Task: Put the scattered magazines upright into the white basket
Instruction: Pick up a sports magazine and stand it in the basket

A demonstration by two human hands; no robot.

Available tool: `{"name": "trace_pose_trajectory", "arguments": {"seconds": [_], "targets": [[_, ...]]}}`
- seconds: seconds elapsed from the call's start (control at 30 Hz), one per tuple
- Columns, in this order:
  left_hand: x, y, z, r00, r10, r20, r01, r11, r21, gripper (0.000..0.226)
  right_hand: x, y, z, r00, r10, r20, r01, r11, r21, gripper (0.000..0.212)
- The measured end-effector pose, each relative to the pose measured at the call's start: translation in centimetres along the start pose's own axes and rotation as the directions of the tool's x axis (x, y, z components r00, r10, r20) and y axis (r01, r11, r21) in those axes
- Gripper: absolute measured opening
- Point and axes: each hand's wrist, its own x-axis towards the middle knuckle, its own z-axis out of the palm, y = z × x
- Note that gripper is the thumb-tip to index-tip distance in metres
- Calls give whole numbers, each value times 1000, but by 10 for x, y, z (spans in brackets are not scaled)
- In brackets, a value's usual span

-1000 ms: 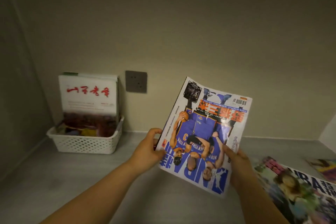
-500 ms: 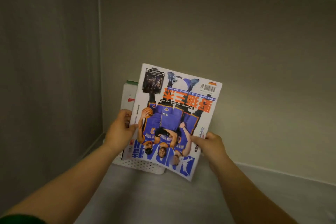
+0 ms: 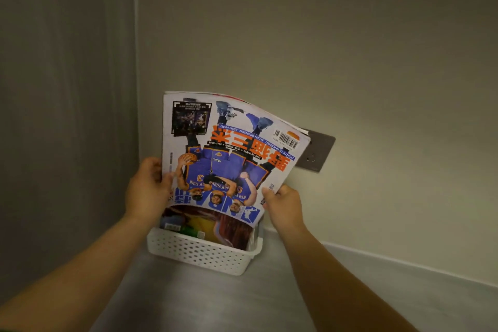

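Holding the magazine (image 3: pixel 229 159) upright just above the white basket (image 3: pixel 199 250), you pinch its side edges with the left grip (image 3: pixel 147 191) and right grip (image 3: pixel 283 205). Other magazines (image 3: pixel 210 226) already stand inside; this one is not yet lowered in.

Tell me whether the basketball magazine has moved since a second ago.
Yes. Against the white basket, the basketball magazine has gone left: it was well to the basket's right, now it hangs directly over it.

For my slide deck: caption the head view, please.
Left hand and right hand hold an upside-down basketball magazine over the white basket.
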Motion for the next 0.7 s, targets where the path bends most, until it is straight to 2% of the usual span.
{"name": "trace_pose_trajectory", "arguments": {"seconds": [0.17,0.3,0.37,0.47,0.53,0.6,0.7], "targets": [[4,-21,11,993,-80,89,71,992,100,24,4,27,8,995,72,68,-64,992,-111,23],[6,-37,18,985,-113,131,96,987,130,20,7,41,12,988,115,100,-98,982,-162,25],[8,-43,21,987,-107,117,87,983,162,18,8,47,15,988,136,71,-124,980,-154,23],[11,-49,24,993,-97,62,83,975,208,23,11,49,18,996,76,-44,-83,981,-173,19],[13,-52,24,995,-100,28,93,979,179,30,13,46,20,994,63,-88,-76,987,-144,29],[15,-53,25,995,-91,28,86,986,140,33,14,44,24,997,51,-56,-60,985,-163,36],[16,-55,32,998,-50,49,38,974,224,28,12,41,32,998,58,11,-56,987,-151,41]]}}
